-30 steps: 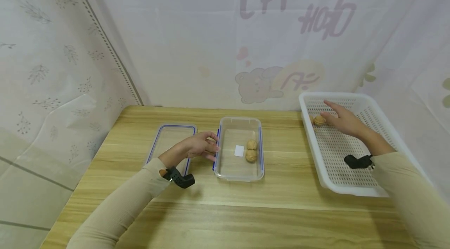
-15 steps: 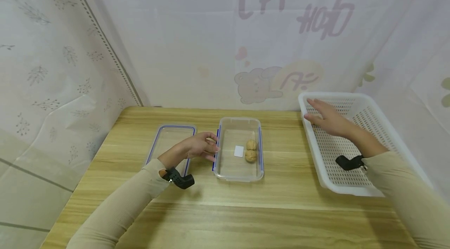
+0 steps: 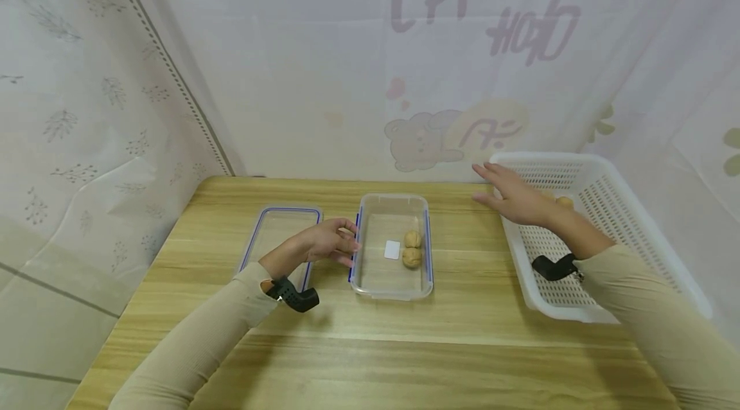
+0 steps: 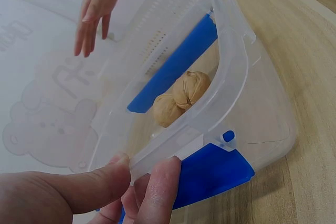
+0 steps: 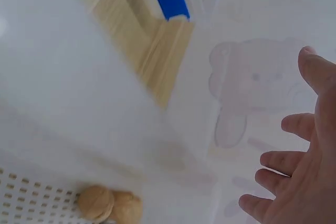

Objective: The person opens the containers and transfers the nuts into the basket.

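A clear plastic food container (image 3: 376,285) with blue clips stands on the table, holding two walnuts (image 3: 412,258) along its right side. My left hand (image 3: 332,241) pinches its left rim; in the left wrist view the thumb (image 4: 113,174) and a finger (image 4: 163,184) lie on either side of the wall. Over the left rim of a white perforated basket (image 3: 523,268) hovers my right hand (image 3: 520,199), fingers spread and nothing in it. Walnuts (image 5: 96,203) lie in that basket, in the head view partly hidden behind the right hand and wrist.
A clear lid with a blue seal (image 3: 266,230) lies left of the container, partly under the left wrist. White printed curtains (image 3: 324,76) hang behind and beside the wooden table (image 3: 370,358). A small white label (image 3: 392,249) shows in the container.
My right hand has moved left from inside the basket to above its left rim, and walnuts show behind it. The left hand has stayed at the container.
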Demonstrator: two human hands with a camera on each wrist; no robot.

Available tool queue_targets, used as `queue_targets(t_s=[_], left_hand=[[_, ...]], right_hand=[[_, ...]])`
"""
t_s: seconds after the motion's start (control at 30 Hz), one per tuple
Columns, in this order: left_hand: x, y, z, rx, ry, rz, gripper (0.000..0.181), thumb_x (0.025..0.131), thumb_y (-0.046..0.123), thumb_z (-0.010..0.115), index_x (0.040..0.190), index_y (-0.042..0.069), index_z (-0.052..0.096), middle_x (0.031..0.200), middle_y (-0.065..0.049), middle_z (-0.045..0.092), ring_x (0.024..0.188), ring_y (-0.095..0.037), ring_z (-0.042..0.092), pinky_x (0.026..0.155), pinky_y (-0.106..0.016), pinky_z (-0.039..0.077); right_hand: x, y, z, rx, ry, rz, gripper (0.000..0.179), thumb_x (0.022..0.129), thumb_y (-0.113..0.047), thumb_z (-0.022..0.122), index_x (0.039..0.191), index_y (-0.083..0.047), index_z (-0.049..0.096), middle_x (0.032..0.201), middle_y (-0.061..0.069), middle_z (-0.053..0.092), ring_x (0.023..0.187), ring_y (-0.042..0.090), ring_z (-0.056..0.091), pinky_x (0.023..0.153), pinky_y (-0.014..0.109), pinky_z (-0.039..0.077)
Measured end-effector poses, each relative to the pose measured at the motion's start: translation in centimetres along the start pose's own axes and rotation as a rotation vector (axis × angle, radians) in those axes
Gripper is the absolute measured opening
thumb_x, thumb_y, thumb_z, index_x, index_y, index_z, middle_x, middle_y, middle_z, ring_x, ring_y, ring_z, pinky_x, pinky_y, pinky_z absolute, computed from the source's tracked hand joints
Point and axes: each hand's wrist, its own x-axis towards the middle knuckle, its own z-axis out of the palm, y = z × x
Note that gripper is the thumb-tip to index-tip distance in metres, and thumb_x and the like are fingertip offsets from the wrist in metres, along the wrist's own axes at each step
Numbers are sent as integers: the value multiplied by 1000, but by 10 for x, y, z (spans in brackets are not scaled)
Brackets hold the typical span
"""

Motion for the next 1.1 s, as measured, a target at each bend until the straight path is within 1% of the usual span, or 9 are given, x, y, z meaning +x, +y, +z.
queue_targets(t_s=[0.17,0.3,0.47,0.63,0.83,1.0,1.1], left_hand=[[-1,-2,0,6,-7,12,43,100,-10,56,138,-9,35,102,-14,53,85,-19,59,76,-32,66],[-2,-3,1,4,-6,2,44,100,-10,55,138,-9,34,102,-13,52,86,-19,59,76,-32,66],[-2,-2,1,3,-5,-6,43,100,-10,55,138,-9,34,103,-13,52,86,-19,59,77,-33,66],[-2,-1,1,-2,-9,-1,42,100,-9,56,137,-8,35,102,-14,53,85,-19,58,78,-34,66],[-1,0,1,-4,-7,3,41,100,-9,56,136,-7,35,100,-13,52,85,-18,58,77,-33,66],[-1,1,1,-5,-4,2,40,100,-9,57,134,-6,36,100,-12,51,84,-18,58,76,-32,66],[-1,1,2,-4,-1,0,40,100,-9,57,134,-6,37,101,-11,51,85,-18,58,76,-32,66]], right_hand=[[7,-13,6,8,-34,-13,71,108,-42,50,161,-4,23,164,31,12,150,52,10,120,73,12],[10,-22,10,9,-67,-25,71,108,-44,49,162,-6,22,165,29,12,151,50,9,121,73,14],[17,-30,16,39,-96,-49,70,108,-43,49,162,-8,22,165,27,11,151,48,9,121,72,14],[26,-38,22,29,-92,-96,68,107,-42,51,161,-9,26,165,26,18,151,46,15,122,69,17],[38,-51,27,32,-98,-145,65,107,-41,53,158,-6,34,161,21,32,149,41,27,123,61,25],[46,-64,30,82,-135,-189,59,107,-33,55,155,-3,39,157,19,40,146,39,34,123,58,30],[52,-71,33,99,-169,-196,56,107,-32,55,154,-6,41,156,16,42,146,37,36,122,56,31]])
